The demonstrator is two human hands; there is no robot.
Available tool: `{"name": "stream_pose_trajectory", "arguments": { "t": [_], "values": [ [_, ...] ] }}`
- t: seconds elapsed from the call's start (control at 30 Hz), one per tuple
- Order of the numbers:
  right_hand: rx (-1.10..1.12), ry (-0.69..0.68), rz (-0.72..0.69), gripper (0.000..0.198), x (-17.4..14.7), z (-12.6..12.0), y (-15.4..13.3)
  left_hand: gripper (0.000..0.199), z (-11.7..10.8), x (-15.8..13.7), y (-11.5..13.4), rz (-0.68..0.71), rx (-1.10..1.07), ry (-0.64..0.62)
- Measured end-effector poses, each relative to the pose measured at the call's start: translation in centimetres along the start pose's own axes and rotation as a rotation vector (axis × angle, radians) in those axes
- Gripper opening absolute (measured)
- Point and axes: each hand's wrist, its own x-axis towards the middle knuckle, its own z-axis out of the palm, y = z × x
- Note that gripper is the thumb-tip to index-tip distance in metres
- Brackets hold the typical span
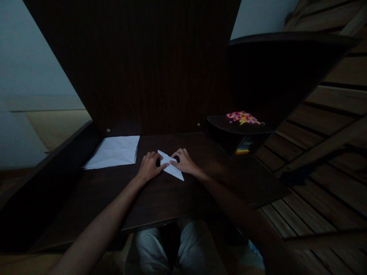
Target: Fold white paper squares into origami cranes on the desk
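Hands meet over a piece of folded white paper (175, 175) in the head camera's view, the sheet lying slantwise on a dark wooden table (155, 206) directly in front of the seated person. The left hand (149, 165) comes in from one side and the right hand (185, 162) from the other, thumbs set near the middle of the paper, where crease lines show. In each grip, thumb and forefinger curve toward one another at the paper; whether they pinch a layer or simply press it down, the dim light does not tell. One pointed corner juts toward the person, uncovered by either hand. Good work at this step would likely call for edges lined up before any pressure, one thumb holding the centre while the other runs outward along the crease, and the tabletop serving as backing. Uneven pressure could skew the points. Larger white sheets (114, 151) lie to the left, well apart from both hands.
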Motion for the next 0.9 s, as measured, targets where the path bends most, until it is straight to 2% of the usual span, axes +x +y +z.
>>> {"name": "stream_pose_trajectory", "arguments": {
  "t": [0.27, 0.47, 0.63, 0.9],
  "values": [
    [0.079, -0.042, 0.028, 0.008, 0.15, 0.29, 0.01, 0.034, -0.03, 0.05, -0.12, 0.010, -0.120, -0.021],
    [0.181, 0.031, 0.003, 0.039, 0.10, 0.58, 0.11, 0.038, 0.18, 0.13, -0.17, 0.033, -0.350, 0.008],
    [0.349, 0.021, 0.008, 0.042, 0.14, 0.72, 0.12, 0.040, -0.04, 0.20, -0.06, 0.057, -0.485, 0.036],
    [0.668, 0.015, 0.034, 0.046, 0.39, 0.95, 0.16, 0.026, -0.21, 0.19, -0.10, 0.034, -0.633, 0.087]
  ]
}}
